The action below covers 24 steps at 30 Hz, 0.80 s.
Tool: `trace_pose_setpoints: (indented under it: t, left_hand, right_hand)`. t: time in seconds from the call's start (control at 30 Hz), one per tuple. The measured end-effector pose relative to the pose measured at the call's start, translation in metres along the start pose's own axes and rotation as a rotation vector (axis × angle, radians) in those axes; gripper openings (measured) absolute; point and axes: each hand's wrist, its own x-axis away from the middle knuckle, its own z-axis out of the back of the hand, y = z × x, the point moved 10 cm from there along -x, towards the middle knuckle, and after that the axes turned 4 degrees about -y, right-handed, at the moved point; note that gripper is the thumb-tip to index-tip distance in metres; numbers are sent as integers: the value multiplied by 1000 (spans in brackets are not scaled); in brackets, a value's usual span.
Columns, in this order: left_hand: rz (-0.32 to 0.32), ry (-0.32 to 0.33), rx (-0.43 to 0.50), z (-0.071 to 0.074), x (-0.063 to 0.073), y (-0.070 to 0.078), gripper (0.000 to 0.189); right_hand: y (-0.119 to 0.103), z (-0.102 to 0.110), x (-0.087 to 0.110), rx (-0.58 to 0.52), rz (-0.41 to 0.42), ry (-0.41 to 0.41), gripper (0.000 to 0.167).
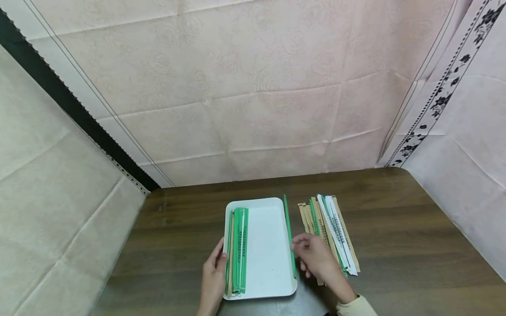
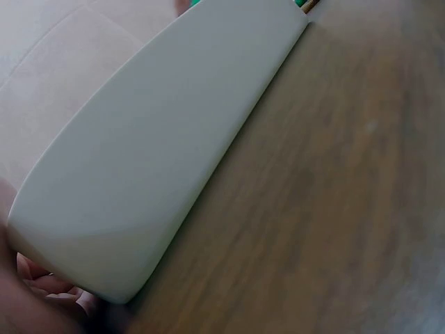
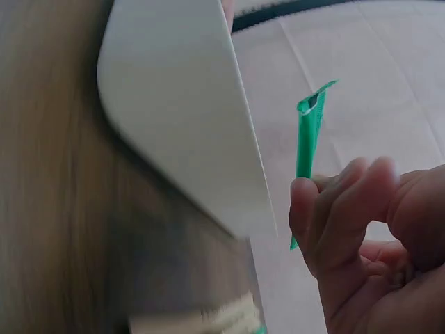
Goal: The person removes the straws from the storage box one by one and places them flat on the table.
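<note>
Pale cloth (image 1: 253, 87) hangs behind the brown tabletop (image 1: 170, 263). The left hand (image 1: 213, 276) grips the tray (image 1: 265, 254), its packets (image 1: 237, 250) just right of that hand; the right hand (image 1: 315, 256) pinches a green strip (image 1: 287, 224), tray to its left, pile (image 1: 337, 232) just beyond it.

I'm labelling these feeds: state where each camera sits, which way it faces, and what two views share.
Head: on the head, facing forward and down at the tray; left hand and right hand show.
Left wrist: on that wrist, facing the tray's outer side; part of the left hand shows at lower left.
Right wrist: on that wrist, facing the right hand, which pinches a green packet.
Shared: head and right wrist both show that packet.
</note>
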Motion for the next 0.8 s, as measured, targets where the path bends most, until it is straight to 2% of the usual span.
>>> trace_pose_setpoints:
  t: [0.17,0.37,0.53,0.8]
  left_hand:
    - [-11,6,0,2,0,0,48]
    - [-17,3,16,2,1,-1,48]
    - [-14,0,21,1,1,-1,48]
    - [-14,-3,20,1,-1,-2,48]
  right_hand:
    - [14,31,-5,49,-19,61,15]
    - [30,57,-9,156,-30,95,12]
    - [35,68,-9,258,-32,112,11]
    - [36,75,-10,419,-17,137,12]
